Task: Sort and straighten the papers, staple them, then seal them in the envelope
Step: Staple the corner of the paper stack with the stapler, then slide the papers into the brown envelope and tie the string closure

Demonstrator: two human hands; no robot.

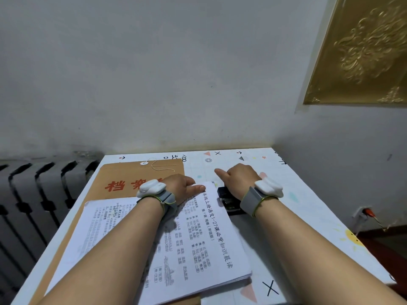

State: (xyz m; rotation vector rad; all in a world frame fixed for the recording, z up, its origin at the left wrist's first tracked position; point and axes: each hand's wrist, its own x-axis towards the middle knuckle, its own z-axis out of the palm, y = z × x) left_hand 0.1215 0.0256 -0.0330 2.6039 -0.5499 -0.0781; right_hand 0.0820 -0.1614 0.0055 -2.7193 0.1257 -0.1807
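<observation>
A stack of white printed papers (198, 245) lies on a brown envelope (123, 172) with red characters and a string clasp. My left hand (182, 187) presses down on the far corner of the stack, fingers flat. A black stapler (229, 201) sits at the stack's far right corner. My right hand (237, 176) rests on top of the stapler, wrapped over it, with the thumb sticking out to the left. Whether the paper corner lies inside the stapler's jaw is hidden by the hand.
The table (297, 216) has a white cover with coloured doodles and stands in a wall corner. A dark radiator (33, 194) runs along the left. A gold embossed panel (361, 51) hangs on the right wall, and a wall socket (365, 213) sits low right.
</observation>
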